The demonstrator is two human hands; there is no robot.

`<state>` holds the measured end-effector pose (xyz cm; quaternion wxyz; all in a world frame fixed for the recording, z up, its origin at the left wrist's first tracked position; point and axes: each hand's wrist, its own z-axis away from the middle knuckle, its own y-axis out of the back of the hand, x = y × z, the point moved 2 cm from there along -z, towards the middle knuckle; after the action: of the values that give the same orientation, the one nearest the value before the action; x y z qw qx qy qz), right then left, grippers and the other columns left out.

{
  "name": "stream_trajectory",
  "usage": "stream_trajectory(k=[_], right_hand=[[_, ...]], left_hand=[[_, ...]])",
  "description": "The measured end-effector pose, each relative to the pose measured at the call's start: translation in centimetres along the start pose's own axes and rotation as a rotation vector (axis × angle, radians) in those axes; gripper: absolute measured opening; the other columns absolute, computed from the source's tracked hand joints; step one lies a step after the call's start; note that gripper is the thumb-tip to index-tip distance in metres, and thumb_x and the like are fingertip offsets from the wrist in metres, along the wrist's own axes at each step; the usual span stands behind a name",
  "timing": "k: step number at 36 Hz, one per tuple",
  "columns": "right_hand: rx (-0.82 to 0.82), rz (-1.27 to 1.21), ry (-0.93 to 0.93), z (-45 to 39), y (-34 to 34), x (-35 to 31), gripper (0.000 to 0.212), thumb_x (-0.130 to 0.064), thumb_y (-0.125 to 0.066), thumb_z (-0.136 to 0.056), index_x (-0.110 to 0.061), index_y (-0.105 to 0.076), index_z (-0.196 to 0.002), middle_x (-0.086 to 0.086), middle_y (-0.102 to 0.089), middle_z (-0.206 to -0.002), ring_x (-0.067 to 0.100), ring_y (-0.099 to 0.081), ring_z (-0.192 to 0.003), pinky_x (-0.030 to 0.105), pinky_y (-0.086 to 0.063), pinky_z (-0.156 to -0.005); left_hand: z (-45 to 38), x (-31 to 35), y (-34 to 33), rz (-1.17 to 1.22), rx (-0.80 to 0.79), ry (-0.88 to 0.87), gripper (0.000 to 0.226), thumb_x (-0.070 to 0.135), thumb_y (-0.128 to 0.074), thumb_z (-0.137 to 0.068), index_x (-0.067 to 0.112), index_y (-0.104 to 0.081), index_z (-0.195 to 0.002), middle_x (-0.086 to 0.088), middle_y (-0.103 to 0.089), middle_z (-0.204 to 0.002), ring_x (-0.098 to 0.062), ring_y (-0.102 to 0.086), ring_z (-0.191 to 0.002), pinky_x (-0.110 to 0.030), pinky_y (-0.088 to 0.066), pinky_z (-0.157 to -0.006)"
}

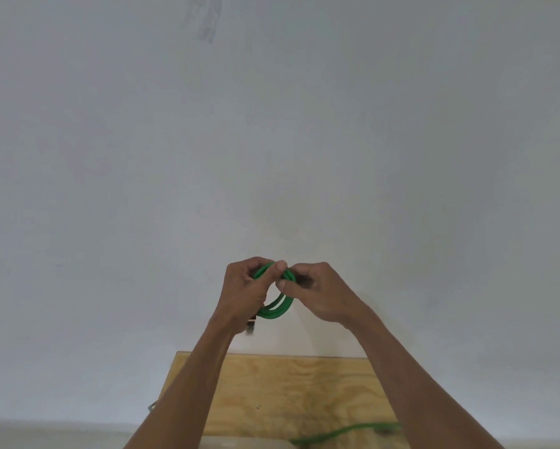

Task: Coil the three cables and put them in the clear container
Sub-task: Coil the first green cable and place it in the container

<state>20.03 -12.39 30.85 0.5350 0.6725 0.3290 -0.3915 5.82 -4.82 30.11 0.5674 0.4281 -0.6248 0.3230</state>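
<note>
Both hands are holding a green cable coil (277, 303) above the plywood desk (291, 390). The left hand (244, 293) is gripping its top with closed fingers, while the right hand (317, 291) is pinching the same spot. The loop is hanging below both hands, equally near each.

A plywood table (304, 390) carries a green cable (346, 431) along its near edge.

Bare indoor work corner: plain white wall (272, 140), small unfinished plywood table (288, 390).
</note>
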Motion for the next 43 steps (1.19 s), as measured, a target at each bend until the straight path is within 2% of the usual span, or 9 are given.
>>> stream_trajectory(k=[3,5,8,12,14,22,30,36,43], right_hand=[[0.125,0.117,0.024,-0.3,-0.2,-0.3,0.013,-0.037,-0.071,-0.088,-0.027,-0.073,-0.080,-0.017,-0.060,-0.058,0.004,-0.050,-0.055,0.017,-0.039,-0.060],[0.194,0.136,0.013,-0.1,-0.5,-0.3,0.015,-0.040,-0.074,-0.085,-0.026,-0.077,-0.087,-0.015,-0.071,-0.073,0.000,-0.063,-0.071,0.013,-0.046,-0.067],[0.271,0.179,0.026,0.6,-1.3,0.0,0.023,-0.042,-0.074,-0.084,-0.021,-0.078,-0.088,-0.009,-0.075,-0.080,0.004,-0.067,-0.078,0.019,-0.053,-0.074],[0.391,0.204,0.061,1.6,-2.3,0.9,0.017,-0.034,-0.072,-0.088,-0.017,-0.075,-0.085,-0.010,-0.068,-0.070,0.005,-0.059,-0.063,0.022,-0.050,-0.064],[0.437,0.121,0.067,2.1,-2.8,1.2,0.014,-0.028,-0.074,-0.087,-0.020,-0.075,-0.099,-0.010,-0.072,-0.080,0.005,-0.065,-0.070,0.022,-0.055,-0.068],[0.597,0.165,0.067,3.4,-5.2,2.3,0.025,-0.033,-0.069,-0.090,-0.031,-0.071,-0.115,-0.011,-0.076,-0.095,0.012,-0.069,-0.086,0.038,-0.058,-0.078],[0.665,0.067,0.019,6.0,-6.3,4.6,0.036,-0.021,-0.075,-0.087,-0.022,-0.069,-0.123,-0.004,-0.076,-0.097,0.018,-0.068,-0.086,0.039,-0.057,-0.080],[0.693,0.146,0.061,7.9,-5.8,5.7,0.036,-0.013,-0.077,-0.085,-0.016,-0.071,-0.120,0.000,-0.069,-0.070,0.013,-0.052,-0.062,0.027,-0.049,-0.059],[0.632,0.058,-0.006,9.7,-5.3,8.0,0.035,-0.017,-0.075,-0.087,-0.017,-0.070,-0.121,0.003,-0.072,-0.073,0.025,-0.060,-0.063,0.041,-0.055,-0.062]], left_hand=[[-0.5,0.3,-0.1,-0.093,0.072,-0.034,0.030,0.038,-0.072,-0.089,0.013,-0.077,-0.074,0.004,-0.048,-0.046,-0.012,-0.040,-0.045,-0.030,-0.039,-0.050],[-0.9,0.2,0.1,-0.196,0.109,-0.085,0.030,0.041,-0.067,-0.092,0.019,-0.078,-0.073,-0.001,-0.063,-0.054,-0.017,-0.053,-0.050,-0.033,-0.046,-0.056],[-0.7,-0.4,0.0,-0.298,0.148,-0.123,0.032,0.041,-0.065,-0.092,0.021,-0.076,-0.070,-0.001,-0.065,-0.056,-0.011,-0.055,-0.050,-0.027,-0.044,-0.054],[0.1,-1.1,-1.0,-0.318,0.215,-0.101,0.041,0.043,-0.064,-0.093,0.015,-0.071,-0.063,0.003,-0.053,-0.045,-0.006,-0.044,-0.043,-0.019,-0.037,-0.051],[0.4,-1.5,-1.2,-0.306,0.252,-0.078,0.045,0.048,-0.063,-0.093,0.015,-0.070,-0.063,0.004,-0.050,-0.044,-0.007,-0.042,-0.042,-0.016,-0.037,-0.050],[1.5,-2.8,-1.9,-0.168,0.448,-0.011,0.058,0.051,-0.064,-0.092,0.006,-0.062,-0.056,0.006,-0.039,-0.038,-0.010,-0.035,-0.040,-0.023,-0.039,-0.052],[3.6,-4.2,-4.2,-0.132,0.453,0.192,0.060,0.058,-0.063,-0.089,0.005,-0.064,-0.060,0.007,-0.037,-0.038,-0.020,-0.040,-0.042,-0.049,-0.054,-0.048],[5.5,-5.1,-5.8,-0.037,0.430,0.329,0.064,0.059,-0.051,-0.095,0.001,-0.065,-0.071,-0.018,-0.054,-0.061,-0.022,-0.047,-0.051,-0.024,-0.040,-0.037],[8.1,-6.7,-7.1,0.178,0.424,0.545,0.047,0.048,-0.053,-0.099,0.013,-0.069,-0.072,-0.003,-0.064,-0.059,-0.019,-0.058,-0.056,-0.032,-0.041,-0.055]])
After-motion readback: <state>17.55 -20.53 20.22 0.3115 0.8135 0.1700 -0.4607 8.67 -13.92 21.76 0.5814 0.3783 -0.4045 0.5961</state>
